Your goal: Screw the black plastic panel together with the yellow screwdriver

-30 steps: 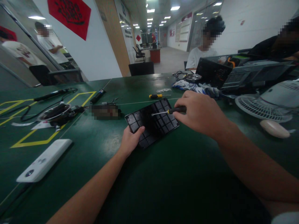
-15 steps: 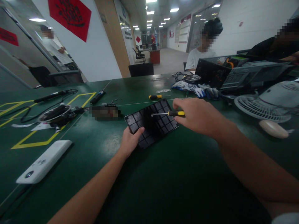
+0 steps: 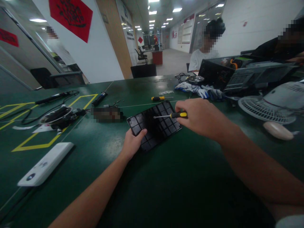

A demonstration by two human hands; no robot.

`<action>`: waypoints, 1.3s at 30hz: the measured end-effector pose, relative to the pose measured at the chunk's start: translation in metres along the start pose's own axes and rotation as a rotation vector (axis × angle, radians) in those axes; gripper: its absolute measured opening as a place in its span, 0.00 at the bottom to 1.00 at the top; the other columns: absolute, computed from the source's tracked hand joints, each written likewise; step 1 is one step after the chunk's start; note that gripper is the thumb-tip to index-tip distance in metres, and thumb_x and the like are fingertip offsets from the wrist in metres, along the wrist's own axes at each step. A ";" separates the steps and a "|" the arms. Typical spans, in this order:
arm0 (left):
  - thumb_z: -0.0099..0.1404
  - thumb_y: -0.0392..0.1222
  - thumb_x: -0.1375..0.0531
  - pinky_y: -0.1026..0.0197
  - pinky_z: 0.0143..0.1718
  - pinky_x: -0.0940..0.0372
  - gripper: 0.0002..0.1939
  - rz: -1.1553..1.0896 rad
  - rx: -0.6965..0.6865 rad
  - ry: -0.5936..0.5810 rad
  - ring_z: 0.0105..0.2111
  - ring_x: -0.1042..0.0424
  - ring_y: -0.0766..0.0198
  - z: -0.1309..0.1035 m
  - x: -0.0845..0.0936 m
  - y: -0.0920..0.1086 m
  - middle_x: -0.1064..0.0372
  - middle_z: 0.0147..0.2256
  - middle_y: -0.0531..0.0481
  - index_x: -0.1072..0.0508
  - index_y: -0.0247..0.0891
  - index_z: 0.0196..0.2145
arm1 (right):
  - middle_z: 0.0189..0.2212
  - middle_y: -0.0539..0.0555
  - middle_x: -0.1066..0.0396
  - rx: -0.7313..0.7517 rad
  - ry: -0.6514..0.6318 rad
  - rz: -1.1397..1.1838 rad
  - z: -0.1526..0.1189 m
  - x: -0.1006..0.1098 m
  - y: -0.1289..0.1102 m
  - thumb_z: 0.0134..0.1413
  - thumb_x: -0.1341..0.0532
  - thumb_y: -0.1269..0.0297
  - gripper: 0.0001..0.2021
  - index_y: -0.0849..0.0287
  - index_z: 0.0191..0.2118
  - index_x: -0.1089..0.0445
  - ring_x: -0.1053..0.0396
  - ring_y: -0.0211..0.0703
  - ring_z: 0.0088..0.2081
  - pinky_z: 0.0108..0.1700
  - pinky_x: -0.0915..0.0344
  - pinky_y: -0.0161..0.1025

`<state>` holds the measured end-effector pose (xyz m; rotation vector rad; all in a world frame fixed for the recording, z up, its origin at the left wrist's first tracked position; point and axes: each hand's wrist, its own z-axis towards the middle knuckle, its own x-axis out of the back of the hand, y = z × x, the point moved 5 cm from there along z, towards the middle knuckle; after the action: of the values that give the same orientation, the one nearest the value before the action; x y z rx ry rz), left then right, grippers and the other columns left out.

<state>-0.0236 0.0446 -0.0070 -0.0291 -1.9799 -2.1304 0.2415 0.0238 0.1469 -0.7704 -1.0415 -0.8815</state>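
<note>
My left hand grips the lower left edge of a black rectangular tray divided into a grid of small compartments, thumb on top. The tray lies at a slant over the green table. My right hand is closed around the handle of a yellow-and-black screwdriver. Its metal shaft points left across the tray. At the tip sits a tiny speck, perhaps a screw, over the tray's middle; whether the tip touches the tray I cannot tell. A second yellow-and-black screwdriver lies just beyond the tray.
On the green table, a white power strip lies at left, near tangled cables and parts. Gloves, a computer case, a round fan grille and a computer mouse are at right. Two people sit beyond.
The screwdriver and my right hand have shifted very slightly left. My left hand and the tray stay put. A person in the left background has changed posture.
</note>
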 end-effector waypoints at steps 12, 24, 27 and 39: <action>0.57 0.53 0.28 0.38 0.58 0.29 0.27 -0.014 0.009 0.004 0.53 0.21 0.40 0.000 0.001 -0.001 0.18 0.49 0.38 0.20 0.36 0.50 | 0.39 0.59 0.26 -0.052 0.034 -0.075 0.000 0.003 -0.002 0.63 0.38 0.59 0.11 0.59 0.40 0.21 0.30 0.52 0.39 0.33 0.48 0.43; 0.57 0.53 0.29 0.39 0.58 0.30 0.26 0.014 0.012 0.011 0.51 0.20 0.42 0.000 0.000 0.003 0.17 0.48 0.39 0.20 0.35 0.49 | 0.36 0.56 0.25 -0.021 0.002 -0.016 0.000 -0.001 -0.007 0.64 0.37 0.59 0.08 0.56 0.40 0.23 0.30 0.51 0.38 0.35 0.48 0.43; 0.56 0.53 0.29 0.39 0.57 0.29 0.27 0.020 0.010 0.014 0.50 0.20 0.42 0.001 0.001 0.001 0.17 0.48 0.39 0.20 0.35 0.49 | 0.38 0.57 0.26 -0.016 0.007 -0.010 0.000 -0.003 -0.008 0.57 0.36 0.66 0.07 0.57 0.41 0.24 0.31 0.49 0.37 0.35 0.47 0.43; 0.57 0.53 0.30 0.41 0.56 0.29 0.23 0.064 -0.020 0.008 0.49 0.20 0.43 -0.003 0.001 0.011 0.17 0.45 0.41 0.20 0.36 0.46 | 0.35 0.55 0.26 0.008 0.031 0.023 -0.002 0.006 0.000 0.56 0.38 0.65 0.06 0.56 0.38 0.23 0.30 0.49 0.38 0.37 0.43 0.44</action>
<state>-0.0220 0.0406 0.0036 -0.0866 -1.9268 -2.1071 0.2440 0.0207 0.1521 -0.7589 -1.0068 -0.8665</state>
